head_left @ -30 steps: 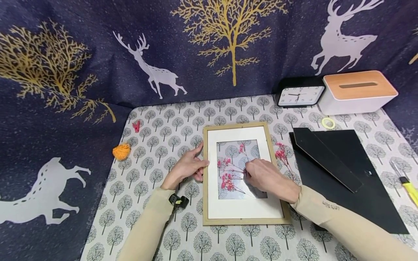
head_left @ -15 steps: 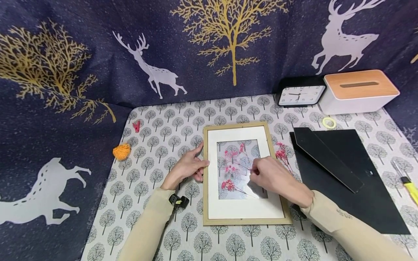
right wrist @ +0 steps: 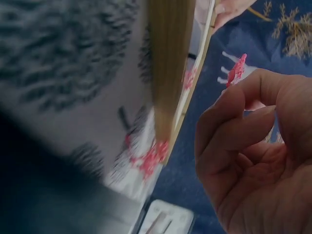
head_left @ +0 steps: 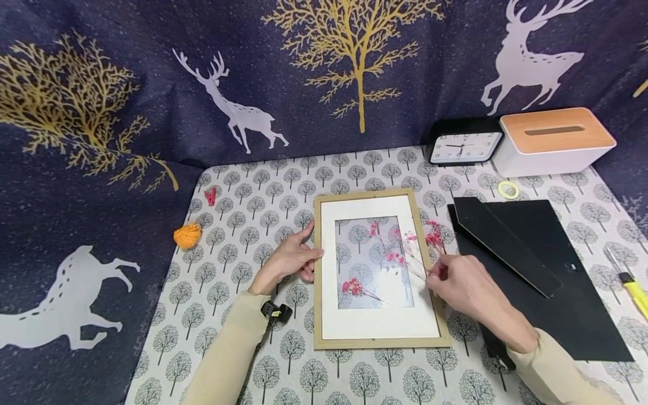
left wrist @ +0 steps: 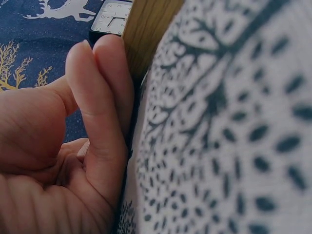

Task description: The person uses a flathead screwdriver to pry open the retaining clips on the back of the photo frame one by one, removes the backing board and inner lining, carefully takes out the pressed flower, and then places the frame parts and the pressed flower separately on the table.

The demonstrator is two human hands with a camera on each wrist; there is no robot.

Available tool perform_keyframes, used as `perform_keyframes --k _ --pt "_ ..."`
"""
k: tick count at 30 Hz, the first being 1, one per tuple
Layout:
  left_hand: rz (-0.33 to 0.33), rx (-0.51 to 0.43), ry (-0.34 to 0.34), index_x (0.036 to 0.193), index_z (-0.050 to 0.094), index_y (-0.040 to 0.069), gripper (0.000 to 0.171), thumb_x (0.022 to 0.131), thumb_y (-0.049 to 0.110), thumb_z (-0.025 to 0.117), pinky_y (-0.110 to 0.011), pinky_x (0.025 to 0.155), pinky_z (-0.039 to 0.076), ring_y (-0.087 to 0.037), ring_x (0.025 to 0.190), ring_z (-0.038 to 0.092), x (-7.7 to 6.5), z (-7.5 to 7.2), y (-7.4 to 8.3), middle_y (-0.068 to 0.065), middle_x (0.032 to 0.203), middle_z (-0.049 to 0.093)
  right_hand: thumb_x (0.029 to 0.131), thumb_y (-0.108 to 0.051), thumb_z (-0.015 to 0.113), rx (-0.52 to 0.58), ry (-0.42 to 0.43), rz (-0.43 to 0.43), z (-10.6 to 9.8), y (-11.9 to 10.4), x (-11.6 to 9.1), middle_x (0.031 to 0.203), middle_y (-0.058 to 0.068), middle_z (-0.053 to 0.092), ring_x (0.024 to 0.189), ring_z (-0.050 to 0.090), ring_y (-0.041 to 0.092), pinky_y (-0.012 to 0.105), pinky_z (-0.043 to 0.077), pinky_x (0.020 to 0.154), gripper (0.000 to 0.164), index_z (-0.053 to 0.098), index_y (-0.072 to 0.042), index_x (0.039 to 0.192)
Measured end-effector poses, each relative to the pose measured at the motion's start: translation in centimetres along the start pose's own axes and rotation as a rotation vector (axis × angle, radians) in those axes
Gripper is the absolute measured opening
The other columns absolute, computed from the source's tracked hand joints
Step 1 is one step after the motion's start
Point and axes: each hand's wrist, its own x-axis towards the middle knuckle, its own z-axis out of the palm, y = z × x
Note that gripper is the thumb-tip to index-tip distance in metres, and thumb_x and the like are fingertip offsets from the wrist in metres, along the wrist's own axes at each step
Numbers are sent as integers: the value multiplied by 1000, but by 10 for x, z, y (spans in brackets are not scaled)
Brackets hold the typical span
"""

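Note:
A picture frame (head_left: pixel 319 315) with a wooden border, white mat and see-through pane lies on the tree-print cloth. My left hand (head_left: pixel 291 259) rests against its left edge, thumb on the border. Over the right border, my right hand (head_left: pixel 463 284) pinches thin stems of pink dried flowers (head_left: pixel 396 257), whose heads hang over the mat and pane. In the right wrist view, the fingers (right wrist: pixel 234 131) are curled with pink blossoms (right wrist: pixel 237 69) beyond them. Another pink sprig (head_left: pixel 354 287) lies at the pane's lower left, and a smaller sprig (head_left: pixel 373 229) near its top.
More pink flowers (head_left: pixel 435 235) lie just right of the frame. Black boards (head_left: pixel 547 304) lie further right, beside a yellow-handled tool (head_left: pixel 635 292). At the back stand a clock (head_left: pixel 466 147) and a tissue box (head_left: pixel 557 149). An orange yarn bundle (head_left: pixel 187 236) and a red clip (head_left: pixel 210 196) lie left.
My right hand has moved right, from over the pane to the right border, drawing the pinched flower stems with it. My left hand and the frame have stayed put.

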Motion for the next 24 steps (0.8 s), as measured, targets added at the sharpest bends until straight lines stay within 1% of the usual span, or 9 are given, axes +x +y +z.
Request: perform_keyframes --k 3,4,5,10,13,17,21,24 --pt "5 1 -3 175 12 37 95 105 18 73 -29 51 67 -16 50 66 -1 0 1 -9 74 67 88 -14 70 9 14 34 -2 11 -6 68 -4 61 62 51 13 23 35 52 12 68 -14 77" --pt "2 12 -2 175 10 36 94 106 16 71 -27 51 67 -15 50 65 -7 2 6 -8 74 67 89 -15 71 11 18 47 -3 14 -7 68 -5 61 63 51 13 23 35 52 13 68 -14 76" --pt "1 12 -2 175 10 36 94 106 16 71 -27 51 67 -14 50 65 -7 2 7 -8 74 67 89 -15 71 15 23 58 -3 17 -8 67 -5 62 63 51 13 23 34 51 14 68 -14 75" --pt "4 15 -5 175 9 35 94 107 16 70 -27 51 67 -15 50 65 -7 1 7 -8 73 66 87 -15 73 14 53 105 -5 30 -13 65 -6 62 63 51 13 24 35 51 16 69 -15 72" --pt "5 24 1 175 8 34 94 107 16 70 -28 52 68 -15 50 66 -6 1 5 -8 74 67 85 -15 72 2 64 136 -6 35 -14 64 -6 61 63 51 14 25 35 52 16 68 -16 70" --pt "9 21 4 175 9 34 95 106 16 71 -29 54 69 -15 50 66 -6 1 5 -8 74 67 86 -17 71 -13 57 173 -8 39 -15 61 -7 56 63 50 15 26 35 53 21 65 -17 66" --pt "10 9 1 175 10 36 95 106 17 72 -28 53 68 -15 50 66 -6 1 5 -8 73 67 88 -19 71 -24 53 185 -9 43 -14 59 -7 53 63 50 15 26 35 53 26 63 -17 63" --pt "15 14 3 175 10 35 94 106 17 72 -28 52 67 -14 50 66 -6 1 4 -8 73 66 89 -22 72 -27 50 188 -10 45 -13 58 -7 53 62 50 16 27 35 53 28 63 -17 63"
